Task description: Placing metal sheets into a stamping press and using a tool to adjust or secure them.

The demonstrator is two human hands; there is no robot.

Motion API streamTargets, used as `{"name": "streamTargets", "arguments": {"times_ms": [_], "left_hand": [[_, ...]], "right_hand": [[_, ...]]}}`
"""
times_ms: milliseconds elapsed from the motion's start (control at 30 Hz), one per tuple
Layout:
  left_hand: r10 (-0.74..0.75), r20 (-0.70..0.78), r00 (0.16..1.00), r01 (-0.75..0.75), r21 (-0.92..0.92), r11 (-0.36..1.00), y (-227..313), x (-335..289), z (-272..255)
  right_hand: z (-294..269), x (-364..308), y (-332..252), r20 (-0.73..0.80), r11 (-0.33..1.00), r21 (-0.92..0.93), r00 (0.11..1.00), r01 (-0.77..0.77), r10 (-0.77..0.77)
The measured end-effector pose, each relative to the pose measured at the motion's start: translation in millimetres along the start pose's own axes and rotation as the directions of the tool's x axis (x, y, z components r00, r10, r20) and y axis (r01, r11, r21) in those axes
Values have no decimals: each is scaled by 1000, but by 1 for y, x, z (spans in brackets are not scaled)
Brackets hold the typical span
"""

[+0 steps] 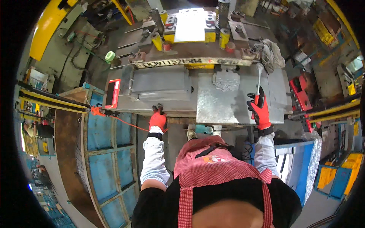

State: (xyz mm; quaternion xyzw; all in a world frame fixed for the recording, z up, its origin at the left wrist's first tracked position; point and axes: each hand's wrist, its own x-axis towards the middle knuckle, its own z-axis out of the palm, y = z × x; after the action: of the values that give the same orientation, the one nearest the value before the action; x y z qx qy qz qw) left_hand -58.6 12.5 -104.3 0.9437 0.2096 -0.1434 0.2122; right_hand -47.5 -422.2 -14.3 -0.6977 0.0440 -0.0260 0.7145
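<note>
My right hand (pixel 261 112), in a red and black glove, is closed around the red handle of a long thin tool (pixel 259 78). Its pale shaft points away from me and ends in a rounded tip, whose kind I cannot make out. Beneath that hand lies a bright flat metal sheet (pixel 218 108). A stack of small grey metal pieces (pixel 226 80) rests at the sheet's far side. At the near edge of the bench my left hand (pixel 157 118), gloved alike, has its dark fingertips apart and holds nothing visible. Beyond it lies a grey metal plate (pixel 161 81).
A red-framed dark panel (pixel 113 93) lies at the bench's left. Behind stands a die set (pixel 190 26) with yellow blocks and a white sheet on top. A grey rag (pixel 272 55) hangs at the back right. A blue-panelled rack (pixel 100 129) stands at my left, a blue-edged box (pixel 306 167) at my right.
</note>
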Motion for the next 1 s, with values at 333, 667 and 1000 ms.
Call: {"name": "streamTargets", "arguments": {"times_ms": [333,667,1000], "left_hand": [[244,27,969,-155,-702,695,80,15,-77],[753,4,658,294,-922,-252,210,129,-77],[623,58,780,270,-930,-251,252,158,-83]], "right_hand": [[143,211,-102,448,992,7,887,125,-115],[129,124,-90,240,976,150,952,158,-190],[37,3,38,105,947,127,953,-296,284]]}}
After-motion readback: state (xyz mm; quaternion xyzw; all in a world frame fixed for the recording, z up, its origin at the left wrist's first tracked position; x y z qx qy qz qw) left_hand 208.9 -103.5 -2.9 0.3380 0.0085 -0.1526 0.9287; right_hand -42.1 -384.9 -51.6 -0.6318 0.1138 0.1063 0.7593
